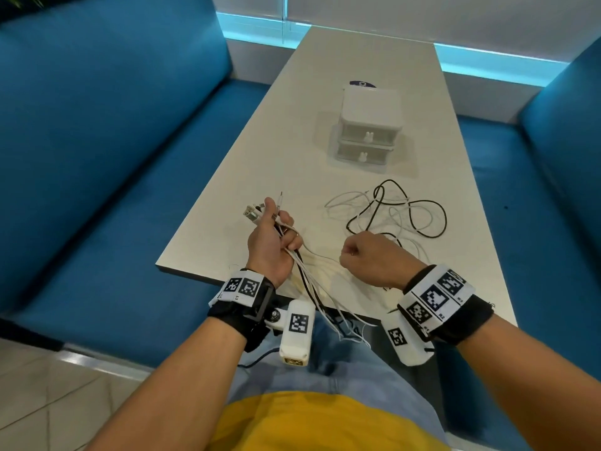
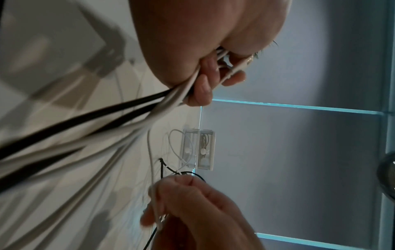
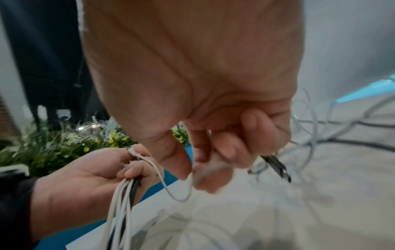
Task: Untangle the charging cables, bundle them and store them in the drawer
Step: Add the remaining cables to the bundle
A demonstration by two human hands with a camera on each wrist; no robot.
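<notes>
My left hand (image 1: 273,237) grips a bundle of white and black charging cables (image 1: 305,275) near their plug ends, which stick out above the fist (image 1: 252,213). The strands run down over the table's near edge onto my lap. My right hand (image 1: 367,255) is curled round a white cable and a black-tipped plug (image 3: 278,166) beside it. A loose tangle of white and black cables (image 1: 395,211) lies on the table beyond the right hand. The white two-drawer box (image 1: 367,125) stands farther back with both drawers pushed in. In the left wrist view the fingers (image 2: 203,88) clamp the strands.
The pale table (image 1: 292,157) is long and narrow, between blue benches (image 1: 113,141) on both sides. A dark round sticker (image 1: 362,83) lies behind the drawer box. A window wall closes the far end. Plants (image 3: 64,143) show in the right wrist view.
</notes>
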